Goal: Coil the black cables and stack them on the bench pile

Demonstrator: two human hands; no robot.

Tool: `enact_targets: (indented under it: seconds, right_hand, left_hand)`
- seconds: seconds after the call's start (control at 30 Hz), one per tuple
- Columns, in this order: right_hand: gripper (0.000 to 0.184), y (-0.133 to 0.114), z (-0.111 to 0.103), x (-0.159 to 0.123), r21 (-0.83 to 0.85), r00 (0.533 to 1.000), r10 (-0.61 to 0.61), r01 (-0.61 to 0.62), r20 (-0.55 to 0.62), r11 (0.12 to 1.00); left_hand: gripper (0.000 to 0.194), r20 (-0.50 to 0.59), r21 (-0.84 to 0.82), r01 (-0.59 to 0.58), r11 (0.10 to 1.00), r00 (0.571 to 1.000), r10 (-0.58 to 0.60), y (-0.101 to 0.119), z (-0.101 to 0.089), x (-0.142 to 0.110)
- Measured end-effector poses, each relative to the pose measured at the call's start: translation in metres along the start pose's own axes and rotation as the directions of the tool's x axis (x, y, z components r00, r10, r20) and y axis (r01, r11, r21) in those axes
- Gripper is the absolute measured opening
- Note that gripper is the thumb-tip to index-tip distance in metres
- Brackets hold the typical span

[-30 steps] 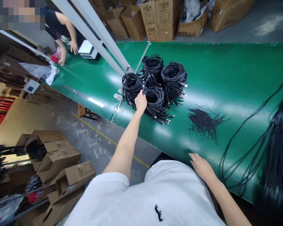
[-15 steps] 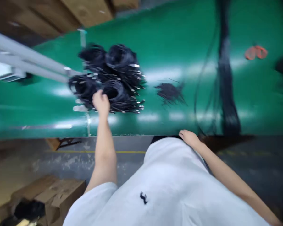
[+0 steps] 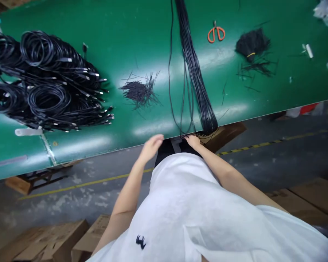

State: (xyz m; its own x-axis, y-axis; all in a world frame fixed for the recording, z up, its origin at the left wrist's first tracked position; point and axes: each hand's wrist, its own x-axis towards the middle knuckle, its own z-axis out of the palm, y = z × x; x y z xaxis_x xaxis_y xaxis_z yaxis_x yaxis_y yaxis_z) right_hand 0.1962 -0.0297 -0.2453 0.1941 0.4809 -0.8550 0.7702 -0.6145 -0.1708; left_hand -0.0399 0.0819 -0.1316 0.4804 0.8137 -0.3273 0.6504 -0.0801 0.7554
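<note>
My left hand (image 3: 152, 147) is in the air at the table's near edge, its fingers loosely stretched and slightly blurred, with nothing visible in them. Close by, my right hand (image 3: 192, 141) pinches a black cable at the edge, where a few loose strands hang down. A long bundle of straight black cables (image 3: 192, 65) lies across the table beside that hand, its looped end at the edge. To the left are piles of coiled black cables (image 3: 47, 98) with metallic plug ends. Between them and the bundle sits a heap of short black ties (image 3: 139, 91).
Orange-handled scissors (image 3: 216, 33) lie right of the bundle. Farther right is a black bunch of ties (image 3: 253, 43) with a yellow band. The green table (image 3: 142, 40) ends just before my body. Cardboard boxes (image 3: 57, 240) stand on the floor behind me.
My left hand has left the coiled cables and come right to the table edge. My right hand now touches the loose cable strands. The view has swung right.
</note>
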Motion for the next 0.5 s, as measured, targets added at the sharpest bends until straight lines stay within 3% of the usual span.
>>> enact_targets:
  seconds: [0.03, 0.07, 0.13, 0.23, 0.37, 0.5]
  right_hand:
    - [0.054, 0.003, 0.0, 0.0, -0.01, 0.999, -0.032, 0.032, -0.015, 0.999]
    - [0.055, 0.006, -0.001, -0.002, -0.022, 0.997, -0.067, 0.066, -0.035, 0.998]
    - [0.052, 0.011, -0.005, -0.008, -0.047, 0.984, -0.157, 0.153, -0.079, 0.987]
    - [0.044, 0.013, -0.017, -0.018, -0.096, 0.938, -0.327, 0.317, -0.114, 0.944]
    - [0.042, 0.01, -0.028, -0.032, -0.215, 0.828, -0.548, 0.517, -0.121, 0.829]
    - [0.026, 0.008, -0.038, -0.05, -0.341, 0.687, -0.726, 0.677, -0.025, 0.652]
  left_hand:
    - [0.023, 0.144, -0.003, 0.033, 0.999, 0.989, -0.033, 0.001, 0.033, -0.005]
    - [0.028, 0.324, 0.027, 0.125, 0.992, 0.938, -0.127, -0.001, 0.062, -0.008]
    - [0.04, 0.341, 0.091, 0.221, 0.971, 0.909, -0.238, -0.007, 0.108, -0.009]
    - [0.052, 0.261, 0.156, 0.285, 0.946, 0.911, -0.318, -0.013, 0.149, 0.002]
    - [0.031, 0.25, 0.178, 0.266, 0.947, 0.919, -0.305, -0.009, 0.168, 0.018]
    - [0.014, 0.23, 0.131, 0.179, 0.975, 0.951, -0.206, 0.004, 0.153, -0.005]
